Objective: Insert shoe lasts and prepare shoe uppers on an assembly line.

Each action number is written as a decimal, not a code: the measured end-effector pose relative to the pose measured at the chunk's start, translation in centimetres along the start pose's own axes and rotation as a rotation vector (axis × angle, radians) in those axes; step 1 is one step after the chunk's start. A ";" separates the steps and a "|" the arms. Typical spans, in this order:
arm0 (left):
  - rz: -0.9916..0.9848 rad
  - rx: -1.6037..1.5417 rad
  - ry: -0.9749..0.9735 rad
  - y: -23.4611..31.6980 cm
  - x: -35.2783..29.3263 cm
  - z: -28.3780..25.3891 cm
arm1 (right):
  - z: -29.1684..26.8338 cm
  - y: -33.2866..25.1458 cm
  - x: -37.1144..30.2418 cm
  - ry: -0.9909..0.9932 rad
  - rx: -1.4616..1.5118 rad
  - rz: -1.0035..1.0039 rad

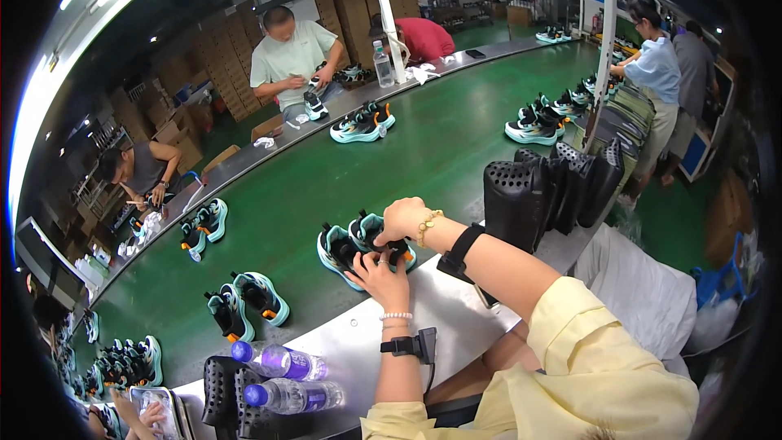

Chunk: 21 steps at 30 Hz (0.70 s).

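Observation:
A pair of black, white and teal sneakers with orange heel tabs sits in front of me at the belt's near edge. My left hand (383, 276) grips the collar of the right sneaker (364, 229), its fingers bent at the shoe's opening. Over the same shoe, my right hand (404, 221) is closed, knuckles up, with its fingertips down by the opening. What those fingertips pinch, if anything, is hidden. The left sneaker (332, 251) stands close beside it, near my left fingers.
More sneaker pairs (247, 306) stand along the green conveyor belt (285, 195). Two purple-capped bottles (305, 396) lie on the metal ledge (358, 342) at near left. Black perforated boot-shaped pieces (515, 204) stand at right. Co-workers (297, 57) work across and beside the belt.

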<state>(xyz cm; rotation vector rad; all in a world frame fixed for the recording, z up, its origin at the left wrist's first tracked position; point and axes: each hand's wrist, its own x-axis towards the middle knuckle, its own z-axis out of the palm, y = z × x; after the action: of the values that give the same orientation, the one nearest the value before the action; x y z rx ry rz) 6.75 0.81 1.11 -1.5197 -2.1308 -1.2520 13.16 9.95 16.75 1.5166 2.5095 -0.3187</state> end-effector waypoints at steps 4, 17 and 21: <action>-0.011 0.014 -0.013 -0.1 -0.1 -0.4 | 0.1 0.8 -0.5 -0.009 0.100 -0.007; -0.050 0.025 -0.010 -0.6 0.2 -1.1 | 4.6 -0.1 1.0 0.417 0.210 -0.172; -0.057 0.038 -0.009 -0.5 0.4 -1.0 | 5.1 -0.7 1.2 0.541 0.181 -0.203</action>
<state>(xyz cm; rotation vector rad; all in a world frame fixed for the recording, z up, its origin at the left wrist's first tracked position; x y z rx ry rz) 5.83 0.27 1.74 -1.4623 -2.2055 -1.2172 12.26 9.24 11.59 1.5831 3.1437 -0.1848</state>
